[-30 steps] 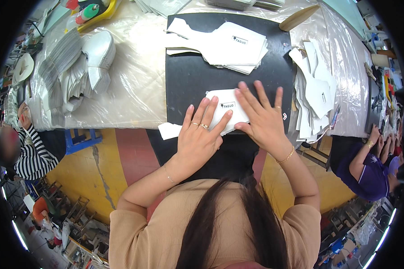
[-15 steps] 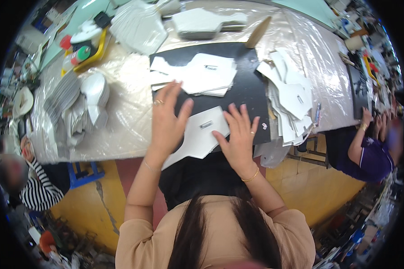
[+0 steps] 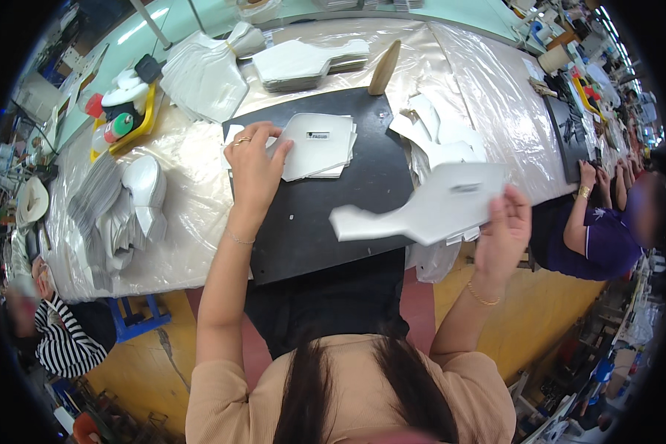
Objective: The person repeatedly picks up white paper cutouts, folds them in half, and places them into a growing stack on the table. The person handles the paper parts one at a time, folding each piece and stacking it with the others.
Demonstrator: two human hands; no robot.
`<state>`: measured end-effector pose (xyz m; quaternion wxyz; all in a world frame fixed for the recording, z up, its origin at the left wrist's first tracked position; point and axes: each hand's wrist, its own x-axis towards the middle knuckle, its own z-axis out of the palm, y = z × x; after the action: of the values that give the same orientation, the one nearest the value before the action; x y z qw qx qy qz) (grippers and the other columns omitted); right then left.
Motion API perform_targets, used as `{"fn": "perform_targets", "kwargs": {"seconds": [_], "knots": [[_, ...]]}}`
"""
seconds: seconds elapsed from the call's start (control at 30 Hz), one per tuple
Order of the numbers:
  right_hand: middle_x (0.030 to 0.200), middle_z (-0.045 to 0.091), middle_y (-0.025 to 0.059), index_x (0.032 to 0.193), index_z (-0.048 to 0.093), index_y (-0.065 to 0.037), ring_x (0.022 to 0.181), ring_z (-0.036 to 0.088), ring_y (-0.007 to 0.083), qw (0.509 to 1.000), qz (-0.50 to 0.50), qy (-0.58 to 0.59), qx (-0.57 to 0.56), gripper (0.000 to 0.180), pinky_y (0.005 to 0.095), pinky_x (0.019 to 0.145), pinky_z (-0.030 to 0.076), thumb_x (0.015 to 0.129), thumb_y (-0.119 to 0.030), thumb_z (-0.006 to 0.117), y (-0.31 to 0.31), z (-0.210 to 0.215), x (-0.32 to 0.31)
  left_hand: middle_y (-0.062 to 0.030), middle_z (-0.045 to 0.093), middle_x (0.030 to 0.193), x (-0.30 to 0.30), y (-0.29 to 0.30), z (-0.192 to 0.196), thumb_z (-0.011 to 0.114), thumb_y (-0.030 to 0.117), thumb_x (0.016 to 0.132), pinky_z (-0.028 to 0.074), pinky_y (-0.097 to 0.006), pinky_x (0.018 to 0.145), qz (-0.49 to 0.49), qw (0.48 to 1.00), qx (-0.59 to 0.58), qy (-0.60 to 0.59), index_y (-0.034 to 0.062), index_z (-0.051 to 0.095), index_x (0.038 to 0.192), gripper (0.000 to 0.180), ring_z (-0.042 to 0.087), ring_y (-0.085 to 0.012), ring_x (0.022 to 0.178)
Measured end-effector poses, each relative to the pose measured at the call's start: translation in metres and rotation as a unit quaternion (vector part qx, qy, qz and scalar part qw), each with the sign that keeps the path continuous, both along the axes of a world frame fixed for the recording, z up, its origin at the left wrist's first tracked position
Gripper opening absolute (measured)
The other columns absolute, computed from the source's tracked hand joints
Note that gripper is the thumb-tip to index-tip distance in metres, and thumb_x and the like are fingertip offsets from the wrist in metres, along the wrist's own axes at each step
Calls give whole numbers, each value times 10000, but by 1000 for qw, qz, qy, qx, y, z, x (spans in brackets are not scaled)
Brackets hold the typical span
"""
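My right hand (image 3: 505, 226) is closed on the wide end of a white paddle-shaped flat piece (image 3: 444, 203) with a small dark label. The piece is in the air over the right side of the black board (image 3: 311, 222), its narrow end pointing left and blurred by motion. My left hand (image 3: 256, 159) is at the left side of a small stack of similar white labelled pieces (image 3: 320, 144) on the board. Its thumb and fingers close around the top piece near its narrow part. Below the held piece, a loose pile of white pieces (image 3: 448, 137) lies beside the board, partly hidden.
Bundles of white pieces (image 3: 203, 78) and a neat stack (image 3: 303, 63) lie along the back. More curved pieces (image 3: 144, 192) sit at the left, near a yellow tray (image 3: 144, 122) with bottles. A wooden tool (image 3: 385, 68) stands at the board's far edge. Co-workers (image 3: 603, 237) sit at both sides.
My right hand has lifted the labelled piece off the board and carried it right. My left hand has left that piece and moved up to the stack. The head view has shifted.
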<state>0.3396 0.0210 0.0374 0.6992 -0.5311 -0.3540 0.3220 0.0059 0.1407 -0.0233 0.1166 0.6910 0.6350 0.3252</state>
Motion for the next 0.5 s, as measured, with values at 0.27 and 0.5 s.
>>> {"fn": "perform_targets", "kwargs": {"seconds": [0.27,0.5], "knots": [[1349,593,121,1388,510,23,1249,570,221,955,-50,-274,-102,399,352,1088,427,1012,-84,588,14,-27,11,-51,674,870,-6,-52,48,698,84,929,475,-216,662,-12,903,-144,-404,-44,627,1059,196,614,-76,777],[1102,696,117,1245,611,62,947,672,163,924,365,28,-115,334,284,807,544,1033,-195,583,-1,-22,-83,-71,682,903,-4,-110,71,734,56,904,500,-210,696,-14,867,-181,-465,-56,614,1094,251,631,-88,813]]}}
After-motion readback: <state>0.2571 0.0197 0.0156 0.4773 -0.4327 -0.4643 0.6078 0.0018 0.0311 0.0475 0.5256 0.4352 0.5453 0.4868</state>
